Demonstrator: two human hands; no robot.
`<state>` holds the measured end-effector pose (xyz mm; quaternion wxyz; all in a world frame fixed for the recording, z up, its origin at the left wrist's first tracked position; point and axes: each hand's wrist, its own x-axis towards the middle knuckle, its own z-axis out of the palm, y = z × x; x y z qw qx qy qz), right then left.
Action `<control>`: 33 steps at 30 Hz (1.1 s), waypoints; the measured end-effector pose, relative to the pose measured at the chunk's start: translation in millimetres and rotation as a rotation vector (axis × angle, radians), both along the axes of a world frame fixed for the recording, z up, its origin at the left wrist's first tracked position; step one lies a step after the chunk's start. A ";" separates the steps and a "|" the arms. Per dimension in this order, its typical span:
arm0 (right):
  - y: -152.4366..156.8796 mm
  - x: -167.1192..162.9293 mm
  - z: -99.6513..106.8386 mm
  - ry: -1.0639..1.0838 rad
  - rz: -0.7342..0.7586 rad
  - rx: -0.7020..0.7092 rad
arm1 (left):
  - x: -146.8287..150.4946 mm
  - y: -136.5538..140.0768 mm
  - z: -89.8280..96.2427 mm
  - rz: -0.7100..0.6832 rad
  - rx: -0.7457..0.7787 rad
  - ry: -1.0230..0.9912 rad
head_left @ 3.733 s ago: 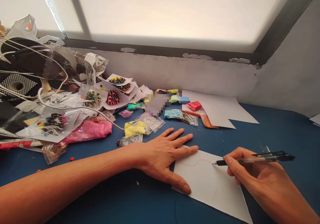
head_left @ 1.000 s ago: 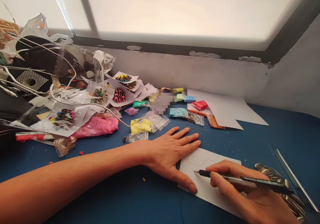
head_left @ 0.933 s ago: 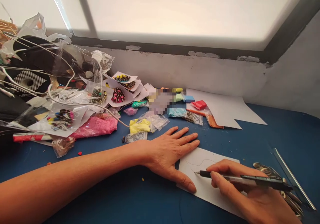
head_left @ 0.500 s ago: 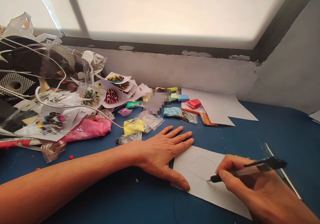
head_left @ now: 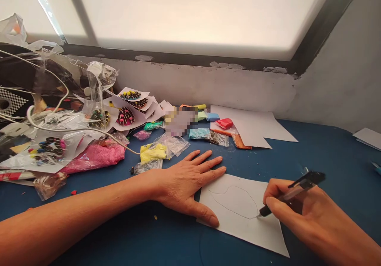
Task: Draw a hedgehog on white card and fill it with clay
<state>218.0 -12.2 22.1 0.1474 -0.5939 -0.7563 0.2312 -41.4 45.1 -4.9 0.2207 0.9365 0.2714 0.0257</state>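
Observation:
My left hand [head_left: 190,184] lies flat with fingers spread, its thumb and palm edge over the left side of a white sheet of paper [head_left: 238,230]. A thin rounded outline, pointed at the upper left, is drawn on the sheet. My right hand [head_left: 306,214] grips a black pen [head_left: 285,196] with a clear barrel, and the pen's tip meets the paper at the lower right of the outline. Part of the sheet's right edge is hidden beneath the right hand.
Several coloured clay packets, such as a yellow one [head_left: 153,152] and a red one [head_left: 224,123], lie beyond my left hand. White paper [head_left: 253,125] rests against the wall. Cards with dark bead-tipped pieces [head_left: 126,116], a pink cloth [head_left: 98,156] and a white cable [head_left: 74,128] crowd the left.
The pen has moved to the right, and the drawn line now runs around the outline's right side. My left hand stays flat on the paper. The view has shifted slightly.

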 end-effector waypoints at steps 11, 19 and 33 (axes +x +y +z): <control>0.6 3.9 -0.1 -0.052 -0.048 0.044 | -0.3 0.5 1.5 -0.003 -0.021 0.014; 1.8 7.0 -5.3 -0.060 -0.070 0.095 | 0.0 -0.6 1.5 0.011 -0.020 0.022; 0.7 0.9 -13.0 0.013 -0.126 0.223 | -0.4 -0.3 -0.7 0.013 -0.022 0.021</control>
